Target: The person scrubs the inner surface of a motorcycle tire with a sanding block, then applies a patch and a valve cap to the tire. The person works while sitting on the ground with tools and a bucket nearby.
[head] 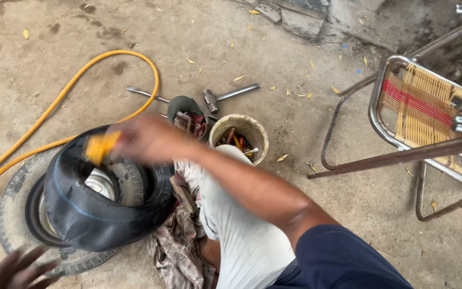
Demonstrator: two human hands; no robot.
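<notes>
My right hand [143, 138] reaches across to the left, blurred by motion, and grips a small yellow object [101, 146] over a black inner tube [97, 206]. The tube bulges out of a small tyre with a metal rim [12, 214] lying flat on the concrete floor. My left hand [17, 269] is at the bottom left corner, fingers spread, holding nothing, just beside the tyre's near edge. My knee in light trousers [231, 225] is bent beside the tyre.
A yellow hose [76, 75] loops over the floor at the left. A dirty bucket of tools [240, 136], a hammer [225, 95], a metal rod [145, 94] and a dark pot lie behind the tyre. A rag [177, 241] lies under my leg. A woven metal chair [429, 118] stands at right.
</notes>
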